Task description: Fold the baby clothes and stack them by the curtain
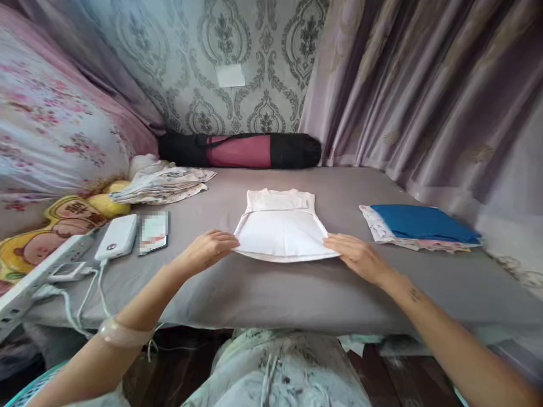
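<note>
A white shirt (282, 232) lies on the grey-covered bed in front of me, its neckline pointing away and its sides folded inward. My left hand (216, 243) pinches the near left corner of its hem. At the near right corner, my right hand (352, 251) grips the hem in the same way. The hem is stretched between both hands, slightly raised off the sheet. My fingertips are partly hidden by the fabric.
Folded clothes topped by a blue garment (424, 222) lie at right. More folded clothes (165, 185) sit back left. Nearer are a white power bank (117, 236), a phone (153, 233) and a power strip (42, 277) with cables. A black-and-red rolled bag (240, 151) lies along the wall.
</note>
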Action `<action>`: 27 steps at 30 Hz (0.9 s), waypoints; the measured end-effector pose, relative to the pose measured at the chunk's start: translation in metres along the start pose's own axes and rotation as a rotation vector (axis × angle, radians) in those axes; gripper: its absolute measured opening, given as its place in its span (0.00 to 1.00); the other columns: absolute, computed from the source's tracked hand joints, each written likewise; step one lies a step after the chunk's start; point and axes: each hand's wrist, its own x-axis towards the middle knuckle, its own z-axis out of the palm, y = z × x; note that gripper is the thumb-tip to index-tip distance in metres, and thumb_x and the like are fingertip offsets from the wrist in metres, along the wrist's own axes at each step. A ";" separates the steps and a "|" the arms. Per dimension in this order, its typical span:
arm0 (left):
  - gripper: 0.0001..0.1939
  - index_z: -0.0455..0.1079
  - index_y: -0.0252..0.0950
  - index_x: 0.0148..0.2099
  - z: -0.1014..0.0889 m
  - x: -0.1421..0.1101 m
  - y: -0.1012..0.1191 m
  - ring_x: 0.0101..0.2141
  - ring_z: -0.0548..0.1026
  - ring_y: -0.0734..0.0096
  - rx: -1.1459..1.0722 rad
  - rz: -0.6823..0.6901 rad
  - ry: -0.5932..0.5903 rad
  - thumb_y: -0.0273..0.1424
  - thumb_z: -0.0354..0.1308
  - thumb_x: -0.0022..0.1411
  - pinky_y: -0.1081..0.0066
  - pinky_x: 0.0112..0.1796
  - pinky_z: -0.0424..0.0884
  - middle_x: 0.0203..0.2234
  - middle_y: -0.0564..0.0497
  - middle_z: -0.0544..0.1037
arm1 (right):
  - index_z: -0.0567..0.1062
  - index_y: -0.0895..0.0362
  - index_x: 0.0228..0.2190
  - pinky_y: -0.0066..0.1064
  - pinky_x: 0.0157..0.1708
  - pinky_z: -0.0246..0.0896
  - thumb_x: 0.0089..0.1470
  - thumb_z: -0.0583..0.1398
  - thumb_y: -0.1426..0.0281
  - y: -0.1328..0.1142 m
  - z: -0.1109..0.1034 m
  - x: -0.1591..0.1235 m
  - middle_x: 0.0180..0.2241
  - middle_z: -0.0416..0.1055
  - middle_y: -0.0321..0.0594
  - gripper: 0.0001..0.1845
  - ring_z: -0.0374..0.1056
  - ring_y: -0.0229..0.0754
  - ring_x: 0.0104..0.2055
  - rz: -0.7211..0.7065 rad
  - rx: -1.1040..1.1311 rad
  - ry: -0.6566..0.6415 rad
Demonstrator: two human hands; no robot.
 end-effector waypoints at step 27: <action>0.11 0.65 0.37 0.30 0.047 0.128 -0.044 0.29 0.68 0.68 -0.285 -1.002 0.301 0.32 0.46 0.63 0.71 0.29 0.59 0.25 0.50 0.71 | 0.75 0.60 0.32 0.27 0.33 0.61 0.58 0.52 0.66 0.073 0.059 0.100 0.29 0.75 0.41 0.14 0.70 0.43 0.35 1.090 0.290 0.112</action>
